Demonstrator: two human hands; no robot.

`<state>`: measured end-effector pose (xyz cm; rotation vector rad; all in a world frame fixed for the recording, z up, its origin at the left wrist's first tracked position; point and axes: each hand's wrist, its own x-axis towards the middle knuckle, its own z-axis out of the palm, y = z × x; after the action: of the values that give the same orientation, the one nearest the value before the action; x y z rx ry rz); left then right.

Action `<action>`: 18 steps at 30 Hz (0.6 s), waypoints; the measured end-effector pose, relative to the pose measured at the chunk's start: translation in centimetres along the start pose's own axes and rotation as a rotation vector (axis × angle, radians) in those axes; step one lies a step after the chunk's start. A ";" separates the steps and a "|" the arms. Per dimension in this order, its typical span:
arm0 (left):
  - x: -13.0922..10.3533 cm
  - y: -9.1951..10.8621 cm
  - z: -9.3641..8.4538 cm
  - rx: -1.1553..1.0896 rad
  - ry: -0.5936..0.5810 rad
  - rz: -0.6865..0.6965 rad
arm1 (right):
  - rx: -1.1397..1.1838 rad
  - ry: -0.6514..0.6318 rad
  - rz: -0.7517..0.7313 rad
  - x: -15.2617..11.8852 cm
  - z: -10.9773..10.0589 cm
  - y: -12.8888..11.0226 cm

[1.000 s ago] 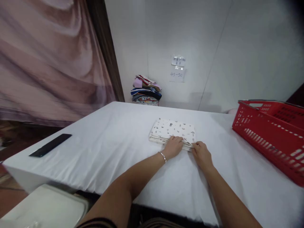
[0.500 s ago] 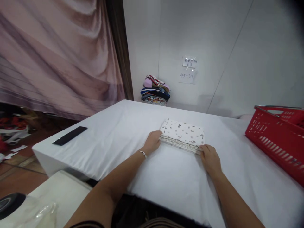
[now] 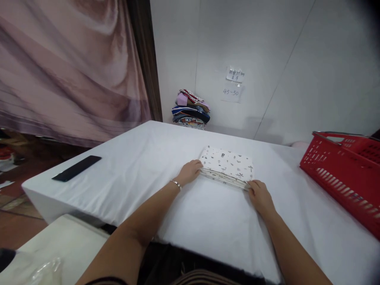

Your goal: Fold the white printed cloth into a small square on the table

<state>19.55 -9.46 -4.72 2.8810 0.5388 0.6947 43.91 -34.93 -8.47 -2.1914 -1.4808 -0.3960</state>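
Observation:
A folded white cloth (image 3: 227,163) with small grey and dark prints lies flat on the white-covered table (image 3: 213,221), its layered edge toward me. My left hand (image 3: 190,171) pinches its near left corner. At the near right corner, my right hand (image 3: 261,196) has thumb and fingers closed on the layers. The undersides of both grips are hidden. A bracelet sits on my left wrist.
A red plastic basket (image 3: 341,178) stands on the table's right side. Toward the left edge lies a flat black object (image 3: 77,168). Folded fabrics (image 3: 191,109) are stacked behind the table by the wall. A pink curtain (image 3: 74,67) hangs at left; a pale surface (image 3: 62,241) is at lower left.
The view has shifted slightly, so the scene sits a little further left. Both hands keep their hold on the cloth's near corners, and the cloth looks the same.

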 end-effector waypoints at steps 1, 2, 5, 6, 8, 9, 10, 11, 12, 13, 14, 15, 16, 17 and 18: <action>0.0 0.0 0.0 0.007 -0.001 0.006 | 0.010 0.004 0.010 0.0 0.0 0.0; 0.0 0.0 0.0 0.011 0.001 0.011 | 0.015 0.008 0.017 0.0 0.1 0.0; -0.5 -0.2 0.5 -0.038 0.024 -0.014 | 0.008 0.011 0.012 -0.1 0.1 0.1; -0.7 -0.3 0.7 -0.086 0.035 -0.043 | 0.003 0.007 0.005 -0.1 0.1 0.1; -1.2 -0.5 1.0 -0.201 0.079 -0.121 | -0.003 0.000 0.001 -0.2 0.1 0.2; -1.3 -0.5 1.0 -0.246 0.114 -0.155 | -0.002 0.001 0.005 -0.2 0.1 0.2; -1.3 -0.5 1.0 -0.271 0.157 -0.175 | 0.003 0.003 0.011 -0.3 0.2 0.2; -1.3 -0.4 1.0 -0.274 0.199 -0.179 | 0.010 0.007 0.019 -0.3 0.2 0.2; -1.2 -0.3 0.9 -0.257 0.229 -0.167 | 0.020 0.011 0.027 -0.3 0.3 0.2; -1.0 -0.1 0.8 -0.225 0.238 -0.140 | 0.030 0.017 0.036 -0.3 0.3 0.1; -0.7 0.2 0.8 -0.185 0.227 -0.105 | 0.039 0.022 0.045 -0.3 0.4 0.1; -0.5 0.4 0.8 -0.142 0.200 -0.065 | 0.048 0.026 0.053 -0.3 0.4 0.1; -0.2 0.5 0.8 -0.101 0.166 -0.026 | 0.055 0.030 0.061 -0.2 0.4 0.0; 0.1 0.7 0.9 -0.065 0.140 0.005 | 0.061 0.033 0.068 -0.2 0.4 0.0; 0.3 0.8 1.0 -0.037 0.127 0.023 | 0.065 0.035 0.073 -0.2 0.4 0.0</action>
<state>20.48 -10.11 -5.35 2.8274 0.5031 0.8864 43.79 -34.90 -8.87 -2.1693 -1.3717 -0.3558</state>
